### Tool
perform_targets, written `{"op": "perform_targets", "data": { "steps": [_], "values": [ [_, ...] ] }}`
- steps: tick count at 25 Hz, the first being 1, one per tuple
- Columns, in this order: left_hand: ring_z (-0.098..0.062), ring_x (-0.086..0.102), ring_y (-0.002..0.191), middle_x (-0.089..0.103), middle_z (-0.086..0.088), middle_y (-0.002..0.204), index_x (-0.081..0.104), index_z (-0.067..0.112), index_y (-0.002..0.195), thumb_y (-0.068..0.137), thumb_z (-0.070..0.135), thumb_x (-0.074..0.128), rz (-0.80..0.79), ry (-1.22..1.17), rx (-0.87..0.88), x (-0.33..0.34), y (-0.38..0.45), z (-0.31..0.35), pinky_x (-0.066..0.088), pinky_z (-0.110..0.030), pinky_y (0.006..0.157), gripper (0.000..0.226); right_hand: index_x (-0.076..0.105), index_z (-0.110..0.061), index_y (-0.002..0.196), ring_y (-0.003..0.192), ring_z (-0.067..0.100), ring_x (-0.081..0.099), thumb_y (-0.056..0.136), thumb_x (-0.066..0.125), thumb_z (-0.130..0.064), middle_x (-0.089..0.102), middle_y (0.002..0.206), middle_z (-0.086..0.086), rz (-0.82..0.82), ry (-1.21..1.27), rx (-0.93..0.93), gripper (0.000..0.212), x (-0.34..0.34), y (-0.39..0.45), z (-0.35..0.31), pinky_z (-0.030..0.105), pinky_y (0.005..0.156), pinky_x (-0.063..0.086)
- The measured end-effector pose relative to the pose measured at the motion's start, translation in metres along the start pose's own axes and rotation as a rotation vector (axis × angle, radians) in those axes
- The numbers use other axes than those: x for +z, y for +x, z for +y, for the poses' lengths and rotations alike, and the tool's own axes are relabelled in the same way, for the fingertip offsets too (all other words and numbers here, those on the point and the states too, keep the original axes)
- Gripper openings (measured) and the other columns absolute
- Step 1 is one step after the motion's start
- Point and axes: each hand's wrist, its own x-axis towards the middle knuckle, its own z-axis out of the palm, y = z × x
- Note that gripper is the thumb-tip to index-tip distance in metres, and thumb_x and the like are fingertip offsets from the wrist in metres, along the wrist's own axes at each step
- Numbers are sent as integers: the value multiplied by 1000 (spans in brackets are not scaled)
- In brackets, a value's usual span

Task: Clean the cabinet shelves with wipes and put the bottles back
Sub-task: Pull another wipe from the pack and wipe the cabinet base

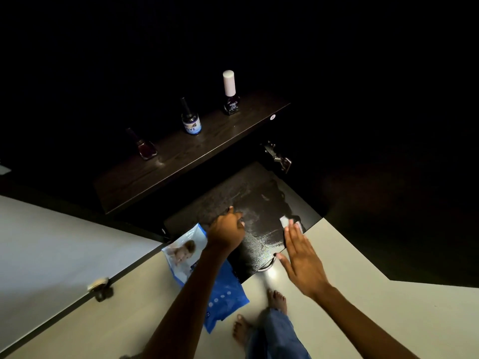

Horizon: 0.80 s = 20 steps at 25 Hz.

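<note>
In the dark cabinet, the upper shelf [181, 158] carries three small bottles: a dark red one [145, 147] at the left, one with a blue label [191, 121] in the middle, and a white-capped one [230, 97] at the right. The lower shelf [246, 193] shows wet streaks. My right hand [303, 257] lies flat, its fingertips pressing a white wipe [284, 221] onto the shelf's front right corner. My left hand [226, 229] rests on the shelf's front left with fingers curled; nothing shows in it. A blue wipes pack [181, 257] lies under my left forearm.
An open white cabinet door [51, 242] with a knob [99, 286] stands at the left. A metal hinge [278, 158] sits on the right cabinet wall. A curved metal handle [268, 266] shows at the lower shelf's front edge. My bare feet [277, 301] stand on the pale floor.
</note>
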Motion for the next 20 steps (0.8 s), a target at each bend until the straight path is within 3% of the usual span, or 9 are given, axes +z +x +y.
{"op": "perform_targets", "data": {
  "steps": [2,5,7,11,13,16,18,20],
  "values": [
    [-31,48,123,53,-14,134,54,17,128,92,16,46,38,-70,-16,3,-4,3,38,-35,101,37,2,-19,150,146,19,-5,93,9,-58,-10,156,-4,-64,39,-149,69,13,-15,-31,32,120,1],
    [-28,54,118,61,-14,125,59,12,122,91,17,43,94,-164,-7,9,-9,4,41,-30,97,36,12,-19,149,145,17,3,97,22,-47,-1,155,-5,-62,-40,-388,60,16,9,-43,39,119,7],
    [-28,59,112,65,-18,117,62,6,117,84,30,30,134,-215,23,12,-12,6,44,-29,94,52,6,-18,150,145,17,-4,97,19,-49,-4,156,-3,-75,-97,-339,62,2,41,-25,40,120,6],
    [-24,56,118,61,-17,124,60,5,120,75,22,31,49,-271,89,22,-16,18,43,-28,100,56,0,-13,149,145,20,-9,89,-4,-59,-10,156,2,51,-61,39,76,-14,45,12,33,118,3],
    [-24,55,119,61,-16,124,59,5,122,74,22,31,35,-298,84,28,-15,23,41,-27,101,57,3,-13,149,145,20,-7,90,-2,-56,-6,156,2,12,-38,11,73,-9,31,-4,33,118,3],
    [-29,57,114,63,-20,119,60,2,117,75,23,30,80,-306,36,30,-10,29,40,-29,98,56,12,-12,149,146,21,-1,96,7,-47,5,158,4,-44,-32,-193,64,-8,57,-27,39,120,13],
    [-32,57,113,63,-22,117,59,1,117,81,22,32,102,-321,0,31,-5,30,40,-30,95,50,13,-8,149,146,22,1,95,7,-45,6,158,6,-51,-50,-198,65,-16,98,-32,39,120,13],
    [-28,52,121,57,-19,128,46,5,133,84,14,38,63,-347,-50,31,-2,30,37,-27,100,50,10,-6,149,147,23,1,97,16,-40,4,158,8,-41,-65,-144,62,-26,135,-29,39,120,13]
  ]
}}
